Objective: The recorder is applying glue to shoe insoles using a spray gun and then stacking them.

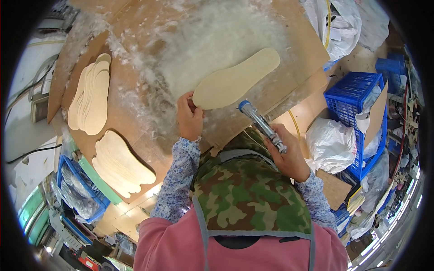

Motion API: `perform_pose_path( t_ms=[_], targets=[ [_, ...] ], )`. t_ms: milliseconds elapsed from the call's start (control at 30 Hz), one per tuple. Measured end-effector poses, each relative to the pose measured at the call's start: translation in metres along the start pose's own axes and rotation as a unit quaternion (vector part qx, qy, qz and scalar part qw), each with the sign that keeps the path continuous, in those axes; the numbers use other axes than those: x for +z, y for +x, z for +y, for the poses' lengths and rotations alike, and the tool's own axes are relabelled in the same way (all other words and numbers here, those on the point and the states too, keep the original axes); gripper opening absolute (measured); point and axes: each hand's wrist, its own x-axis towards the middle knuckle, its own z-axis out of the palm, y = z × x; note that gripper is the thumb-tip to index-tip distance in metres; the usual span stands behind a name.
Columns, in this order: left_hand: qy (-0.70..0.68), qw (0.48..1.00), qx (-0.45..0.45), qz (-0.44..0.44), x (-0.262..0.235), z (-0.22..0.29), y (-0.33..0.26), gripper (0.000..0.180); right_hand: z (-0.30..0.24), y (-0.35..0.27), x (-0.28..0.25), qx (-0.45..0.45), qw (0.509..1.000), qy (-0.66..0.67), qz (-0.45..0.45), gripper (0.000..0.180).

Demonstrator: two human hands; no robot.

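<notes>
My left hand (190, 121) pinches the near left end of a beige insole (235, 82), which slants up to the right over the cardboard (303, 67). In my right hand (290, 156) is a slim silver spray gun (258, 121) with a blue ring near its tip. The fingers wrap round its body, and the tip points up and left, close to the insole but apart from it. Over on the left lie an upper stack of insoles (95, 97) and a lower, fanned stack of insoles (120, 160).
Whitish fibrous residue (217, 36) coats the cardboard's middle. At the right stand a blue plastic crate (352, 92) and a white plastic bag (331, 143). A yellow hose (294, 124) runs near my right hand. Another blue crate (83, 189) with plastic bags sits at the lower left.
</notes>
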Motion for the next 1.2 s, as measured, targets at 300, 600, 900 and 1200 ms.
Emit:
perform_pose_path(
  t_ms=[300,600,900,1200],
  targets=[
    [-0.01,1.0,-0.009,-0.01,-0.001,0.001,0.0,0.033,0.005,-0.005,-0.006,-0.03,0.999,-0.034,0.015,0.02],
    [-0.003,1.0,-0.007,-0.006,0.001,-0.001,-0.001,0.034,0.018,0.0,-0.038,0.054,0.993,-0.023,0.105,0.02],
    [-0.02,1.0,-0.004,-0.016,-0.002,0.004,-0.004,0.031,0.021,-0.005,-0.041,0.071,0.987,-0.018,0.142,0.019],
    [-0.058,0.998,-0.01,-0.028,-0.006,0.004,-0.005,0.031,-0.001,-0.02,-0.007,0.066,0.996,-0.018,0.059,0.021]
  ],
)
